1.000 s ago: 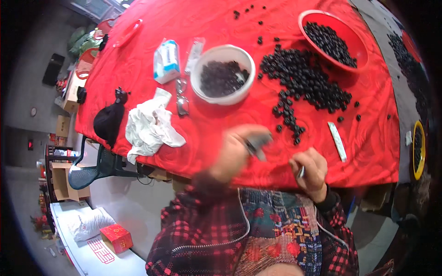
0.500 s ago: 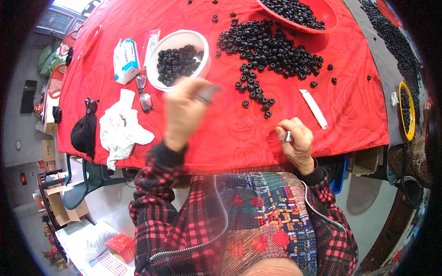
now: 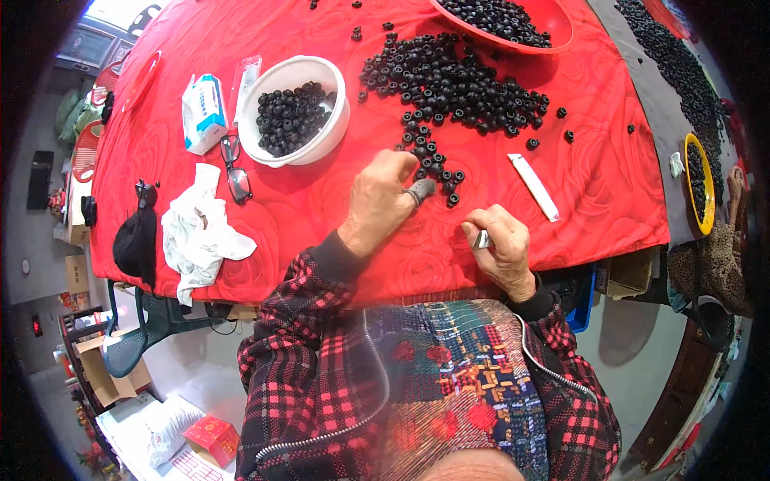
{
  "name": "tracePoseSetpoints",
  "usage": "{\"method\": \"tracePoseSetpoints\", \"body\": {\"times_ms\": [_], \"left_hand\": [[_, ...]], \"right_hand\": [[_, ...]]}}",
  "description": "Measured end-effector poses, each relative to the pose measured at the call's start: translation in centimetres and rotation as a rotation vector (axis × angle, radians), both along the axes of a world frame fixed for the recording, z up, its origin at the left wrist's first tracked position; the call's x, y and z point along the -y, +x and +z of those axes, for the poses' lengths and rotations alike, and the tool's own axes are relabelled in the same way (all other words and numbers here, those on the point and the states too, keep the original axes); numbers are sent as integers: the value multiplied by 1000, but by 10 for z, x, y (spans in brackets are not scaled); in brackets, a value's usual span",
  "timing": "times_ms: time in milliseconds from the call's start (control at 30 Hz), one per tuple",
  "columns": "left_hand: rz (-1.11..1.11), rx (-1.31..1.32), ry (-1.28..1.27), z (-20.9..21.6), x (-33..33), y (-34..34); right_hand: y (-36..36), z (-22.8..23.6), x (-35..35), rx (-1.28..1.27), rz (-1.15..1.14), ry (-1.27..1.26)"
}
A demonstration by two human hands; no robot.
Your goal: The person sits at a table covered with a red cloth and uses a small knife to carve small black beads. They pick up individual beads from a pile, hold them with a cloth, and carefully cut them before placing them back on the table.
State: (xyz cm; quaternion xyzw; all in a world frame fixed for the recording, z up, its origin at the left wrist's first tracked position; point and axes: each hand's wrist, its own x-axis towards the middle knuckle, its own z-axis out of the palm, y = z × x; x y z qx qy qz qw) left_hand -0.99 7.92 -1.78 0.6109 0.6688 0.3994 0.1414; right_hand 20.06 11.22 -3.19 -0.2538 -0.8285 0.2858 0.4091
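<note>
My left hand (image 3: 378, 202) reaches to the near end of a trail of small round black pieces (image 3: 433, 160). Its thumb wears a grey cover and stands apart from the bent forefinger. No piece shows between them. Closer to the table's front edge, my right hand (image 3: 507, 247) is closed around a small shiny metal tool (image 3: 481, 240), mostly hidden by the fingers. The trail joins a large loose pile (image 3: 465, 84) of the same ringed pieces. Left of the pile, a white bowl (image 3: 337, 120) holds many black pieces.
A red basin (image 3: 561, 36) of black pieces stands at the far side. Left lie glasses (image 3: 238, 183), a tissue pack (image 3: 204, 112), white cloth (image 3: 204, 232) and a black cap-like item (image 3: 135, 240). A white packet (image 3: 533, 187) lies right, a yellow tray (image 3: 691, 192) beyond.
My left hand has swung right from beside the white bowl to the trail of black pieces. My right hand keeps its hold on the metal tool. The whole view has shifted slightly.
</note>
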Motion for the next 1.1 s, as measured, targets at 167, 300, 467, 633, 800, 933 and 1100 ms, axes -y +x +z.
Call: {"method": "tracePoseSetpoints", "body": {"times_ms": [167, 300, 467, 633, 800, 933, 1100], "left_hand": [[-77, -169, 27, -8, -1, -4], [-157, 527, -225, 14, 16, 1], [-303, 1325, -359, 20, 43, 11], [-416, 1591, -402, 21, 54, 25], [-409, 1664, -540, 36, 58, 27], [-338, 1619, -607, 49, 62, 30], [-308, 1835, -684, 53, 61, 29]], "right_hand": [[-2, -4, -2, -5, 12, 50], [0, 4, 1, -44, 24, -91], [0, 32, 2, -184, 110, -424], [-12, 39, 4, -217, 256, -468], [-6, 50, 7, -190, 295, -422], [-7, 59, 10, -181, 277, -254], [-8, 60, 13, -180, 257, -130]]}}
